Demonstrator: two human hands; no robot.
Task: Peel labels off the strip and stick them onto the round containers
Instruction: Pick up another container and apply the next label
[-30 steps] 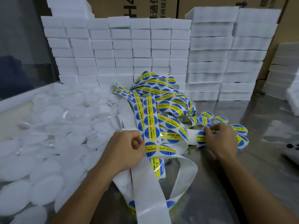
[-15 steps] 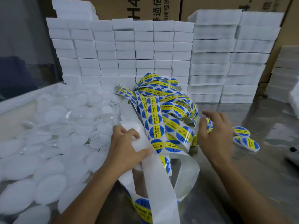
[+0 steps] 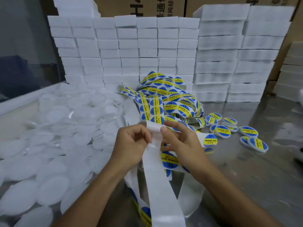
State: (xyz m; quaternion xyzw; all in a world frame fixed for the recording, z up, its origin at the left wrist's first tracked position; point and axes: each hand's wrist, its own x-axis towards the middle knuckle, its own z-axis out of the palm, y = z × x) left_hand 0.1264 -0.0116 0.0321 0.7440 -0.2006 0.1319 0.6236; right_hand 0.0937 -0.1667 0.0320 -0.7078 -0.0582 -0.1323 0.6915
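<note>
Right hand (image 3: 183, 143) back from labelled containers (image 3: 222, 131), now meeting left hand (image 3: 131, 143); both pinching strip (image 3: 153, 128). Peel step; next calls for lifting label edge cleanly.

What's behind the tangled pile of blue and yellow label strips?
Behind the tangled pile of blue and yellow label strips stands a wall of stacked white foam blocks, with brown cardboard boxes above it. The pile hides the wall's lowest rows.

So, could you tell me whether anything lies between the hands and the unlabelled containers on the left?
Nothing visible does. Both the left hand and the right hand pinch the strip, and the plain white containers lie heaped directly beside the left hand. Only the strip's loose loops trail below.
</note>
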